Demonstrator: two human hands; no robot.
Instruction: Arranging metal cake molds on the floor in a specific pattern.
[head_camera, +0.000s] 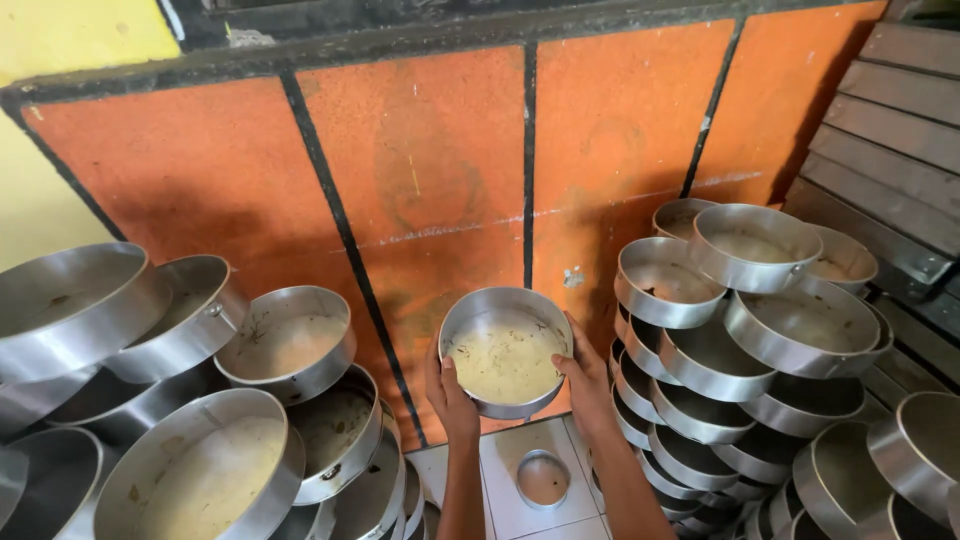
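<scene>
I hold a round metal pan (505, 355) up in front of me with both hands, its open side facing me and its inside smeared with pale residue. My left hand (448, 395) grips its left rim. My right hand (585, 378) grips its right rim. Below the pan, a smaller round metal piece (543, 478) lies on the pale tiled floor (510, 500).
Tall leaning stacks of similar round metal pans rise on the left (250, 400) and on the right (740, 330). Behind stands an orange panelled wall (430, 170) with dark seams. Wooden slats (890, 150) run along the far right.
</scene>
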